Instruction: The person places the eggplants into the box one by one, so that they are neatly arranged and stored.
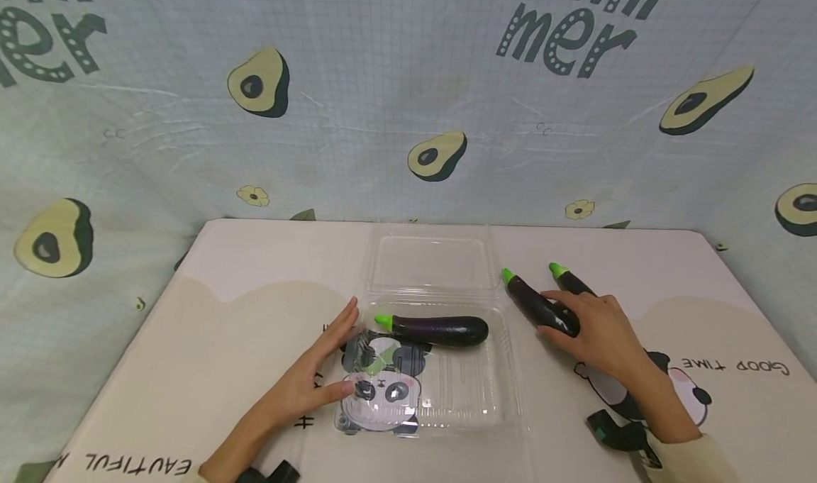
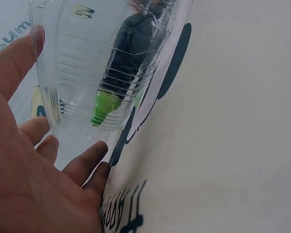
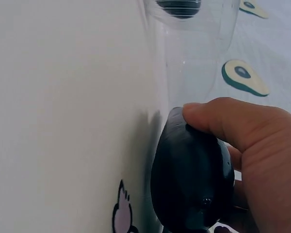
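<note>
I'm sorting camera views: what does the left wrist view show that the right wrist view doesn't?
Only the left wrist view shows the left hand and the green stem of the boxed eggplant. Only the right wrist view clearly shows the right hand, gripping another eggplant. Both share the boxed eggplant, the clear container and avocado-print cloth.

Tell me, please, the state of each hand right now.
Left hand: open, at the edge of the clear rectangular plastic container.
Right hand: holding a long, glossy, dark eggplant with green tip.
</note>
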Demonstrator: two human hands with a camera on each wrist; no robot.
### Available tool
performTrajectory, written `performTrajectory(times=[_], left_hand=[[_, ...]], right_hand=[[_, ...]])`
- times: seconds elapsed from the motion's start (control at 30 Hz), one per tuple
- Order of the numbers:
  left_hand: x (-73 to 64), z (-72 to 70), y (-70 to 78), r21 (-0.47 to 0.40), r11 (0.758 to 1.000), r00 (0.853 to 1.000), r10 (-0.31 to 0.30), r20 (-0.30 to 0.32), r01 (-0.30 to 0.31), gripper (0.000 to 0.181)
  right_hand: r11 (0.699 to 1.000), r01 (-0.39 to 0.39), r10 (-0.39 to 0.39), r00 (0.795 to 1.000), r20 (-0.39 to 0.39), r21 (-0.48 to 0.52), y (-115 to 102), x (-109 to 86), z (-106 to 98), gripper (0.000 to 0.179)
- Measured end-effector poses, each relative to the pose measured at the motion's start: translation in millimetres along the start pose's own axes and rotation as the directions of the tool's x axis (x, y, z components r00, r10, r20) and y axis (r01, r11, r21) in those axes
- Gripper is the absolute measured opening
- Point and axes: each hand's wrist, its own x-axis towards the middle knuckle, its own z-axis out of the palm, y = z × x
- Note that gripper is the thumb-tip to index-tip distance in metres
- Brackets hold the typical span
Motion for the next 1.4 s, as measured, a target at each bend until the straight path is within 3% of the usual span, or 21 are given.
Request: performTrajectory(times=[0.43, 0.97, 1.4], left_hand=[[1.1, -0.9, 0.5, -0.01, 1.0, 1.0, 0.008, 0.005, -0.007, 0.088], [0.5, -0.1, 0.3, -0.022, 1.0, 1.0, -0.003, 0.006, 0.003, 0.088], [0.7, 0.1, -0.1, -0.015, 1.0, 1.0, 0.005, 0.002, -0.005, 0.088]], right_hand=[[0.993, -0.082, 0.082, 0.997, 0.002, 0.09, -8, -0.1, -15, 0.055], [0.995, 0.01, -0.001, 0.996, -0.092, 0.101, -23, 2.3, -30, 0.06], [0.988, 0.1, -0.088, 0.99, -0.109, 0.116, -44, 10.1, -37, 0.057]])
